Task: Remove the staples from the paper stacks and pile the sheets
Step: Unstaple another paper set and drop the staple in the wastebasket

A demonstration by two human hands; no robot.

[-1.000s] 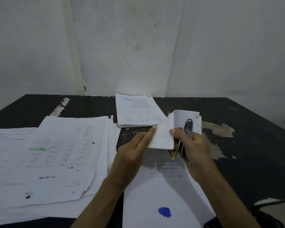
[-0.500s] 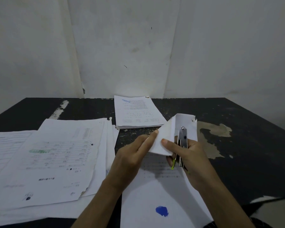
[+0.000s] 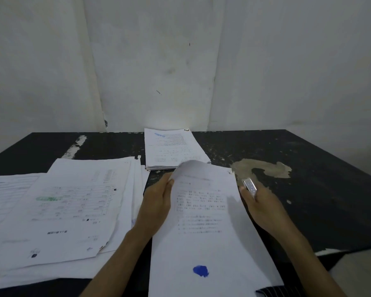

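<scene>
Holding the upper left edge of the printed paper stack (image 3: 204, 221), the left hand (image 3: 156, 202) has its grip clamped on the paper; its fingertips meet the edge just below the corner, and part of them is hidden behind the sheet. The top left corner of the front sheet curls forward above this hand. The stack is in the middle, close to the person, lifted a little at its far end. It shows lines of blurred text and a blue blot (image 3: 200, 271) near the bottom. How many sheets it has, I cannot tell.

The right hand (image 3: 263, 206) is just beside the right edge of this stack and apart from it. Its grip is closed around a small silver metal tool (image 3: 250, 186), whose shiny end sticks out above the fingers.

On the left side of the black tabletop (image 3: 319, 211) lies a loose pile of sheets (image 3: 73, 206) — spread unevenly, the top one with a green mark. At the back, near the white wall (image 3: 180, 61), a thicker stack of papers (image 3: 171, 151) lies flat, its near edge just behind the curled corner. A pale worn patch (image 3: 263, 170) is on the tabletop, to the right of it.
</scene>
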